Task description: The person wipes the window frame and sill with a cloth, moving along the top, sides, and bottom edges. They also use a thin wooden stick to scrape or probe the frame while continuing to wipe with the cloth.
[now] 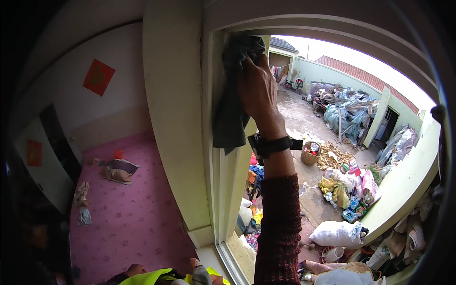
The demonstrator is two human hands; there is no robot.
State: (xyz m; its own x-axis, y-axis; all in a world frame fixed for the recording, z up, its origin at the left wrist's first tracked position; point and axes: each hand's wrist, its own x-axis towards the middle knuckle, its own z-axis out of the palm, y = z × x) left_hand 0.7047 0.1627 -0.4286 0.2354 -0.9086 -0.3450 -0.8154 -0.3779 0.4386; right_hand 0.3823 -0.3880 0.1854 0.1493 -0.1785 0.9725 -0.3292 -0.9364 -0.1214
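High up in the window opening, my right hand (259,89) grips a dark grey-green cloth (229,117). The cloth is pressed against the upper part of the left side of the pale window frame (216,192) and hangs down along it. A black strap with a flat device (272,146) circles my right wrist, below which a dark red knitted sleeve (279,228) covers the arm. Low at the bottom edge, my left hand (135,269) shows only in part, beside a yellow high-visibility garment (156,277); its fingers are not clear.
Inside on the left lies a pink patterned floor (135,221) with a bundle (119,171) on it. Outside, a yard holds a wicker basket (310,154), corn cobs (333,156), bagged refuse (349,188) and a stuffed white sack (336,233). The metal sill track (231,263) runs below.
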